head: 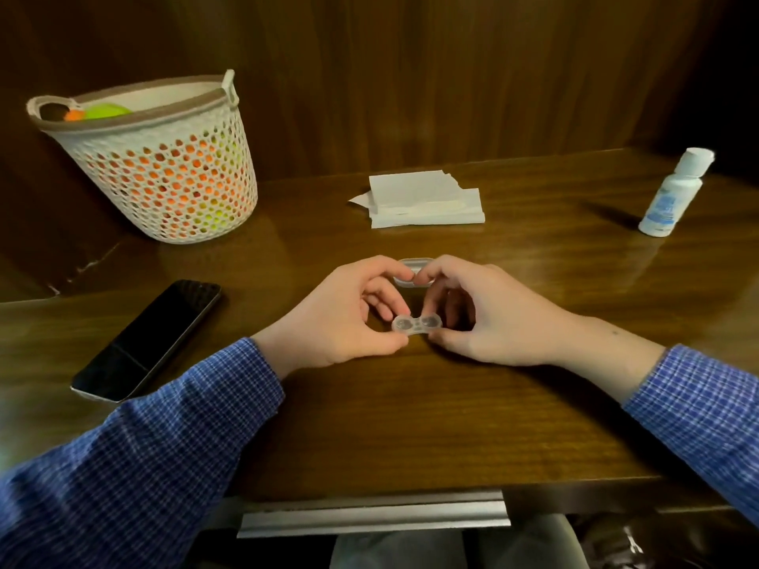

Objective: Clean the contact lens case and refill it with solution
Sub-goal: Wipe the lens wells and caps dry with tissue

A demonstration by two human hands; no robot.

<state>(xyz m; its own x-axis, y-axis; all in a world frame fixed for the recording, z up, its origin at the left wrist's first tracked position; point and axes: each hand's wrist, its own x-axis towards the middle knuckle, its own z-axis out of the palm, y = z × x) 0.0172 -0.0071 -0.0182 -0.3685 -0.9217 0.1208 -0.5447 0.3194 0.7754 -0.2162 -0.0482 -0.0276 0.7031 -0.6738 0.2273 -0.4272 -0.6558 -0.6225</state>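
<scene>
Head view, wooden table (410, 404). At 10 o'clock: white perforated basket (164, 166), upright, orange and green items showing through its holes and over the rim. At 8 o'clock: dark phone (150, 338), face up, long axis running from lower left to upper right. Left hand (341, 318), blue checked sleeve (143, 445), fingers curled; thumb and fingertips pinch the left end of the lens case (415, 324). Case sits at frame centre, just above the table surface, between both hands; clear plastic, two round wells joined by a short bridge, long axis running 9 to 3 o'clock, wells facing up toward the camera. Contents of the wells cannot be told. Just beyond the case, toward 12 o'clock, a second clear plastic piece (412, 277), partly hidden; index fingertips of both hands meet over it. At 12 o'clock, farther back: stack of white tissues (423, 199), lying flat. Right hand (476, 318), fingers curled, thumb and fingertips pinch the right end of the case. At 2 o'clock: white bottle (673, 195), cap on, standing well apart from the hands.
</scene>
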